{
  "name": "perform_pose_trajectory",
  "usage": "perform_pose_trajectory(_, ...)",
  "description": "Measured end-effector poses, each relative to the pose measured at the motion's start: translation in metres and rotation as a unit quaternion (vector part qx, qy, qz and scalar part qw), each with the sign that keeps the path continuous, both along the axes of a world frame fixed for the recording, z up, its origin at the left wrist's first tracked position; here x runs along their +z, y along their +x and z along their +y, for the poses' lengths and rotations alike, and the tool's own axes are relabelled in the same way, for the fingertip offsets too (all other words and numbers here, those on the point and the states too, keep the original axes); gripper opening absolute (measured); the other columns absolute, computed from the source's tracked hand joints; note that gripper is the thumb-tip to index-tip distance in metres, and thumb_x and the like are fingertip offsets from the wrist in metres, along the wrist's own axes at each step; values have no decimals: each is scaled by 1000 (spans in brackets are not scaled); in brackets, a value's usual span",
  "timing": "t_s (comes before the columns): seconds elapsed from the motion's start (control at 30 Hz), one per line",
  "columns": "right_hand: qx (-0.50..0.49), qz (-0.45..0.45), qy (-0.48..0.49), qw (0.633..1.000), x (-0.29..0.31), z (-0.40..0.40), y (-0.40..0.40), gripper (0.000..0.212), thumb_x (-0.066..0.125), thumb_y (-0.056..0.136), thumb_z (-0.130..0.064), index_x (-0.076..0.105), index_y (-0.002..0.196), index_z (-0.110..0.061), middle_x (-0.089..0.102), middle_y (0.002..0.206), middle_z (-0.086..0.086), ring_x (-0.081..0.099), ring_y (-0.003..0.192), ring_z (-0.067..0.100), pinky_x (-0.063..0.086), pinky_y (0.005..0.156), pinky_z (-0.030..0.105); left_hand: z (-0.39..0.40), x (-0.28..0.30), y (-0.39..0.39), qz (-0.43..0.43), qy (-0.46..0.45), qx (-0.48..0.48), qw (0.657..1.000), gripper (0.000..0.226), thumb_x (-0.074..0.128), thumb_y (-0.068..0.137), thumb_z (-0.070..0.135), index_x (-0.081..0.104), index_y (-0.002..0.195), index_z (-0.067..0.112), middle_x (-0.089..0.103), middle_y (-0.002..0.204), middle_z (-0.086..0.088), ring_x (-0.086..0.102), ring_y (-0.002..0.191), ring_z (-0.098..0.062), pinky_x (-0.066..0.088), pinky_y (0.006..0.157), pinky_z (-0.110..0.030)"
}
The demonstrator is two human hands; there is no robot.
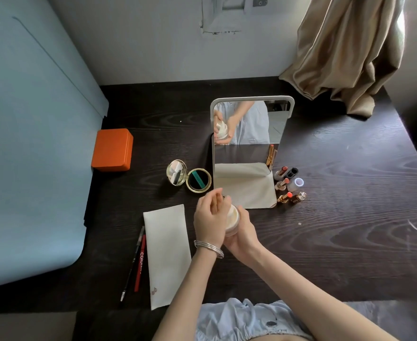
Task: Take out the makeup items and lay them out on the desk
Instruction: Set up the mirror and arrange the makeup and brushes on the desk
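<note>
Head view is showing both hands (223, 221) gripping a round cream-coloured plastic jar (232, 219) above the dark wooden table (338, 242), likely needing setting down next.

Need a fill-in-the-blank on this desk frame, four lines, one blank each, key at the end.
1. Both hands hold a round cream ___ above the dark wood desk.
2. The orange rectangular tin has its lid ___.
3. The round gold compact lies ___, left of the white-framed standing mirror.
4. The red pencil lies ___ of the flat white pouch.

Missing: jar; closed; open; left
</note>
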State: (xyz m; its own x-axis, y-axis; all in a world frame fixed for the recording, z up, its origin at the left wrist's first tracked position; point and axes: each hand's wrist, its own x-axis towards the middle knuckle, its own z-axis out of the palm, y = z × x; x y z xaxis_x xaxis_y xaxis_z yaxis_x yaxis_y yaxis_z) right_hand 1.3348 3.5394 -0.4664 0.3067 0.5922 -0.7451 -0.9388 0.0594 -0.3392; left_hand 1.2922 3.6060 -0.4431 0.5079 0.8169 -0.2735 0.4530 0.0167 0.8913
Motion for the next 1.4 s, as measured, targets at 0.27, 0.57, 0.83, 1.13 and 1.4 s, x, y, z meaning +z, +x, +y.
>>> perform_pose_trajectory(0.27, 97, -13, 45, 994, -6, -11, 16, 63, 31, 93, -58, 53, 130, -12, 59, 131, 16, 60, 115, 29, 45, 100, 48, 24, 7, -6, -91, -265, 78, 957, 17, 57, 90, 20, 67, 104, 23, 69, 102, -1, 65, 99, -17, 50, 93, -34)
perform_pose_trajectory(0.57, 143, -81, 60, 984, -10, -10, 14, 80, 72, 68, 0, 35, 132, -29, 45, 135, 19, 63, 107, 36, 55, 84, 45, 27, 5, -14, -119, -317, 142, 930, 22, 56, 91, 25, 65, 110, 18, 67, 103, -3, 66, 92, -14, 54, 77, -30)
perform_pose_trajectory(0.83, 192, -131, 76, 970, -6, -12, 13, 72, 71, 71, 3, 38, 131, -21, 44, 132, 15, 64, 108, 32, 53, 90, 46, 34, 3, -25, -170, -399, 178, 883, 25, 48, 94, 29, 61, 110, 15, 61, 114, -12, 60, 106, -25, 48, 91, -39)
perform_pose_trajectory(1.13, 179, -110, 30, 977, -8, -5, 16, 45, 63, 85, -20, 46, 126, -24, 47, 132, 15, 60, 112, 33, 55, 86, 46, 40, -11, -36, -212, -495, 228, 811, 27, 46, 94, 36, 60, 105, 15, 59, 118, -13, 56, 114, -26, 40, 105, -43)
perform_pose_trajectory(1.4, 188, -126, -64, 972, -22, 5, 14, 42, 58, 91, -11, 39, 129, -11, 47, 133, 17, 58, 115, 30, 58, 74, 30, 41, -37, -49, -226, -606, 272, 712, 38, 57, 91, 15, 51, 128, 9, 61, 112, -2, 59, 107, -5, 48, 95, -25)
